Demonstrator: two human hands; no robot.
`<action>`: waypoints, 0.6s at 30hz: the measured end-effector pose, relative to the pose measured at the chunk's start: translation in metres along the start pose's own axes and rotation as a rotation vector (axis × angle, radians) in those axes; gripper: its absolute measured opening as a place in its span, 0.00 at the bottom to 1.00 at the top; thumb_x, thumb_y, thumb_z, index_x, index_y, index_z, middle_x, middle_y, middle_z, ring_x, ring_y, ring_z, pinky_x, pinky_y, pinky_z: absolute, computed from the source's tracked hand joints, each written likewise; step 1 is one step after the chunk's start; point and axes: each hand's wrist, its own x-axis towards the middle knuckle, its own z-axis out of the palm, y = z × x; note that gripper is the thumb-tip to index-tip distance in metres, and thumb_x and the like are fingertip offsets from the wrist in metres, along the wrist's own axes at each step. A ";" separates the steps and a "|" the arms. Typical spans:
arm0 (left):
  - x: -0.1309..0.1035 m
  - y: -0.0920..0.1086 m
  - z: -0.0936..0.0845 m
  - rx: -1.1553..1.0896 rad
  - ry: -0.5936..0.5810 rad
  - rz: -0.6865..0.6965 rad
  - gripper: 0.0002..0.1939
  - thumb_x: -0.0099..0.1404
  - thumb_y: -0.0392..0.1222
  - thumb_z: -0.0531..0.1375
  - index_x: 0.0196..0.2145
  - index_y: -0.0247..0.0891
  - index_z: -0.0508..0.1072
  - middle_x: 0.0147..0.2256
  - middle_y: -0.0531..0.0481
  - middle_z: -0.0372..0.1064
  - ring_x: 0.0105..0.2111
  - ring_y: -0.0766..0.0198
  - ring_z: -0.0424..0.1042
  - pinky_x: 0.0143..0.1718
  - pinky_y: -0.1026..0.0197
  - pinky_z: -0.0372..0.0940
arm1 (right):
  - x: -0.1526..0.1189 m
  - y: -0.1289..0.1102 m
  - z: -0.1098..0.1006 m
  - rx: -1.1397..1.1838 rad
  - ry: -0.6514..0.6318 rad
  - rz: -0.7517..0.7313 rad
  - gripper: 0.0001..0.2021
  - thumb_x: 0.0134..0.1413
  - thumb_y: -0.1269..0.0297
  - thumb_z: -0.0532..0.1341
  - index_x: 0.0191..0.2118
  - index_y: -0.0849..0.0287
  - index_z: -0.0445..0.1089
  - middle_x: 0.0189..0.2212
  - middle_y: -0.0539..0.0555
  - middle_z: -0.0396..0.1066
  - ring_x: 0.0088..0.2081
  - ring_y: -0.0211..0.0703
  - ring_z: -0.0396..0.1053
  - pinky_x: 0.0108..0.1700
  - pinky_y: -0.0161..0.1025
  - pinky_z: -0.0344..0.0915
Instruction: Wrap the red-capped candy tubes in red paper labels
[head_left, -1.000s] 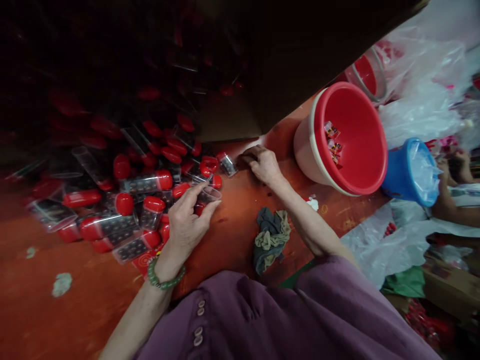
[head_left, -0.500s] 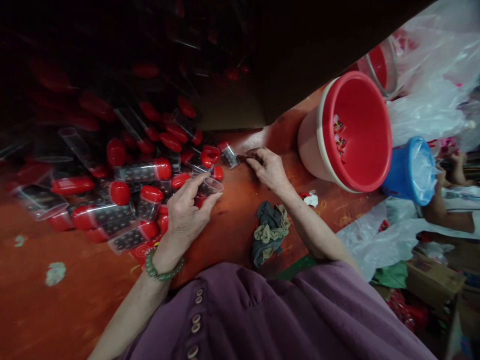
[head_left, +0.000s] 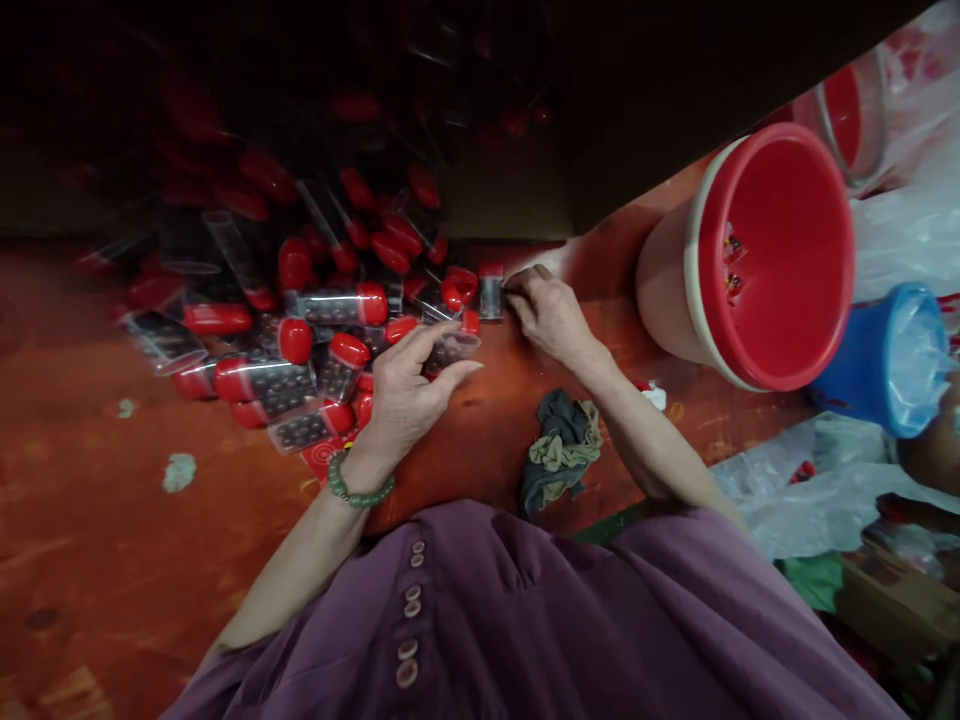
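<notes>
Between the thumb and fingers of my left hand (head_left: 412, 385) is a clear plastic tube (head_left: 454, 347), its open rim facing right. My right hand (head_left: 551, 312) has its fingers bent together at the right side of a small clear container with a red top (head_left: 491, 292); what the fingertips hold is hidden. Left of my hands lies a pile of clear tubes with red caps, many filled with dark beads, such as one capped tube (head_left: 337, 305). A red printed card (head_left: 321, 458) shows under the pile near my left wrist.
A dark box overhangs the back of the red-brown table (head_left: 247, 510). Crumpled cloth (head_left: 559, 450) lies in front of my right forearm. At the right are a red tub (head_left: 787, 260) with small packets inside, a blue bucket (head_left: 900, 360) and plastic sheeting (head_left: 810, 510).
The view has shifted, so the scene sits further right. The small red-topped container now stands straighter, close to my right fingertips. My left hand still holds the tube.
</notes>
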 end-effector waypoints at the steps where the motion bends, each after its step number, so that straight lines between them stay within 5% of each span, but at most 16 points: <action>1: 0.000 0.000 0.000 -0.007 -0.010 -0.014 0.16 0.57 0.43 0.70 0.44 0.38 0.77 0.38 0.50 0.80 0.37 0.63 0.78 0.43 0.61 0.72 | -0.004 -0.008 -0.003 0.111 0.025 -0.008 0.06 0.63 0.63 0.57 0.38 0.59 0.69 0.33 0.54 0.70 0.34 0.43 0.68 0.41 0.42 0.68; 4: 0.001 0.000 -0.001 -0.128 -0.061 -0.077 0.16 0.58 0.45 0.69 0.43 0.38 0.77 0.37 0.49 0.80 0.36 0.63 0.78 0.42 0.61 0.72 | -0.016 -0.039 -0.015 0.416 0.061 -0.039 0.11 0.65 0.54 0.57 0.39 0.57 0.68 0.30 0.49 0.69 0.31 0.36 0.66 0.35 0.35 0.66; 8: 0.002 -0.003 -0.001 -0.281 -0.158 -0.176 0.18 0.58 0.45 0.68 0.46 0.37 0.75 0.39 0.48 0.79 0.37 0.62 0.78 0.40 0.61 0.73 | -0.027 -0.073 -0.021 0.430 0.052 -0.148 0.09 0.63 0.57 0.60 0.38 0.58 0.71 0.32 0.49 0.72 0.33 0.36 0.68 0.38 0.35 0.66; 12: 0.004 -0.004 -0.004 -0.331 -0.255 -0.204 0.19 0.58 0.45 0.68 0.46 0.36 0.74 0.38 0.48 0.78 0.37 0.62 0.77 0.41 0.60 0.73 | -0.027 -0.080 -0.018 0.307 0.017 -0.233 0.07 0.62 0.63 0.60 0.37 0.58 0.74 0.32 0.50 0.74 0.34 0.37 0.69 0.40 0.37 0.66; 18: 0.006 0.002 -0.010 -0.492 -0.396 -0.336 0.20 0.59 0.42 0.67 0.49 0.38 0.72 0.38 0.46 0.78 0.40 0.59 0.78 0.42 0.58 0.75 | -0.026 -0.079 -0.019 0.211 -0.025 -0.140 0.09 0.63 0.59 0.59 0.37 0.55 0.76 0.33 0.50 0.74 0.35 0.40 0.69 0.42 0.40 0.67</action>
